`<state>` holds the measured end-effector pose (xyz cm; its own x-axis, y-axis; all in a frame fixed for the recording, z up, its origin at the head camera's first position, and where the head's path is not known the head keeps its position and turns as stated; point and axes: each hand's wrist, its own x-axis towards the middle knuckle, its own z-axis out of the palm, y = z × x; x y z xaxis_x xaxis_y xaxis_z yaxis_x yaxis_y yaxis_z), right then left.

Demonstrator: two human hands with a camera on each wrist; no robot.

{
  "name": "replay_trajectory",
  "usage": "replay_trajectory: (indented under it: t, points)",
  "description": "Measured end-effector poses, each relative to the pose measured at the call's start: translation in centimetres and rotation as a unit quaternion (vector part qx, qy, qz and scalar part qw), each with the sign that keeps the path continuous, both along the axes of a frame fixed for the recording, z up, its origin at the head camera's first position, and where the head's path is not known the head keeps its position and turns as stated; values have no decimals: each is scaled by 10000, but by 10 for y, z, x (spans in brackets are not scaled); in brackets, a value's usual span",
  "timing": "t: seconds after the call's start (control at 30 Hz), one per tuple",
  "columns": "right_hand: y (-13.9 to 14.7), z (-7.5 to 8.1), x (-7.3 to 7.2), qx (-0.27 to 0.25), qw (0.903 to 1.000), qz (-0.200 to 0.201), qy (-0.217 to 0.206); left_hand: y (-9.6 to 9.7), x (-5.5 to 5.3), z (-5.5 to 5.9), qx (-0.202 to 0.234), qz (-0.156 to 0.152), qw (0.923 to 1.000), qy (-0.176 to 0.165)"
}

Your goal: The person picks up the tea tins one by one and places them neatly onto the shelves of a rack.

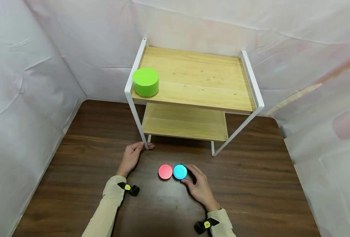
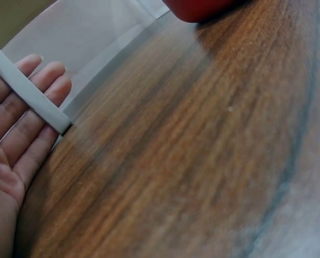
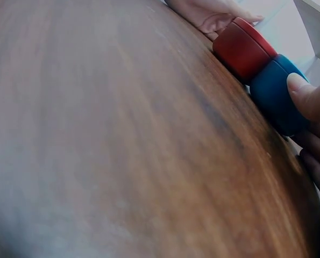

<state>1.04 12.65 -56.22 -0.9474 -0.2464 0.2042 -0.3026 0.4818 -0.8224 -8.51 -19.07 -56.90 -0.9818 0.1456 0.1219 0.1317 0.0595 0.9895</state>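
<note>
A two-tier shelf (image 1: pixel 189 79) with wooden boards and a white frame stands toward the back of the table. My left hand (image 1: pixel 131 156) holds its front left leg (image 2: pixel 33 99) low down, the fingers behind the leg and the thumb on the near side. A blue round container (image 1: pixel 180 171) sits on the table, gripped at its right side between the thumb and fingers of my right hand (image 1: pixel 201 188). Touching its left side is a red round container (image 1: pixel 165 171); in the right wrist view both show a seam near the top.
A larger green round container (image 1: pixel 146 82) stands on the top board at its front left corner. The lower board (image 1: pixel 183 121) lies beneath. Pale cloth (image 1: pixel 192 19) hangs around the dark wooden table (image 1: pixel 269 184) at the back and sides.
</note>
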Motion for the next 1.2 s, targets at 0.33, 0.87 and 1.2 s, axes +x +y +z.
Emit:
replay_trajectory:
  t: [0.33,0.87,1.2]
  points:
    - [-1,-1,-1,-9,10000,61,39,-2,1,-1,-9,88,9999,-69]
    - [1,0,0,72,9999,34,114,0,1,0,-102,85,9999,7]
    - [1,0,1,84,10000,-1,37,0,0,-2,-111,33,9999,-15]
